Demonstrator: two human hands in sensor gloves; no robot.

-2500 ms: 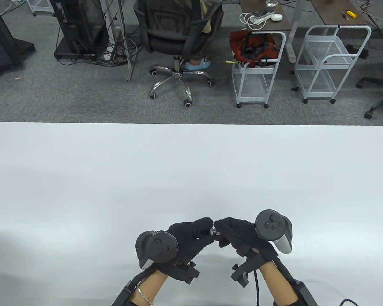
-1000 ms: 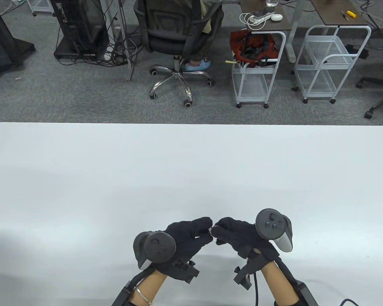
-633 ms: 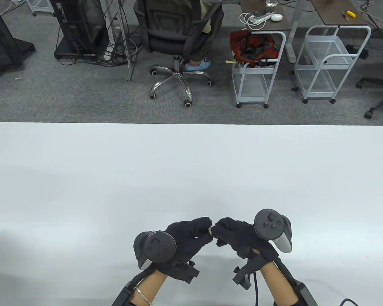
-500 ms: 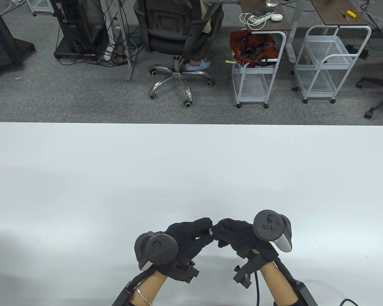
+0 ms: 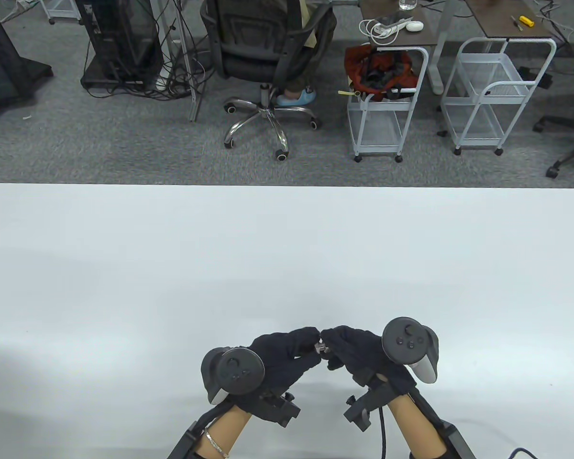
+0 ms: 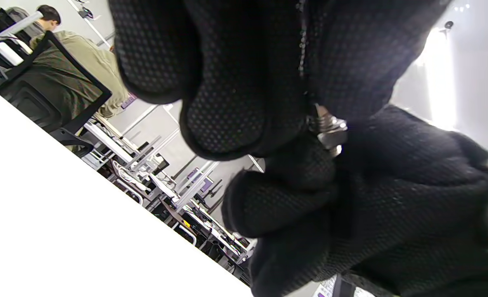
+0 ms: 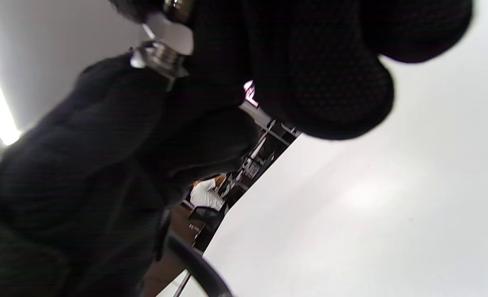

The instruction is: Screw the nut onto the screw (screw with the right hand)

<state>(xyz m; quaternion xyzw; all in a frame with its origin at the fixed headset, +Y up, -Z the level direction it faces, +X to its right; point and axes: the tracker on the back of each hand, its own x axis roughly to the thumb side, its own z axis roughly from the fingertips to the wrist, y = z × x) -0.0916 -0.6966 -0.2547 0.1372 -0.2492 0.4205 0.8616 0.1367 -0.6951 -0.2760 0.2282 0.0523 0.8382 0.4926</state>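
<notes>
Both hands meet low over the white desk (image 5: 287,248), near its front edge, fingertips touching around a small metal piece.

Left hand (image 5: 280,356): fingers clenched on the screw (image 6: 319,119); a short threaded stub shows in the left wrist view, just past the thumb. Head hidden in the glove.

Right hand (image 5: 351,351): fingers pinch the nut (image 6: 332,134), which sits on the thread, touching the left fingertips. The right wrist view shows the same metal collar at the top, blurred.

Change: half a second ago the two sets of fingertips were pressed together and no metal was visible from above. Now a glint of metal (image 5: 319,346) shows between them, and the right wrist has rolled slightly, its tracker (image 5: 408,340) shifted a touch rightward. It looks much like the pose 2.5 s ago.

Reading: probably one turn finished and the right fingers re-gripping for the next. The nut appears engaged, not cross-seated as far as can be told. How much thread remains is hidden.

Risk: nut slipping during re-grip; the left hand must keep the screw steady.
</notes>
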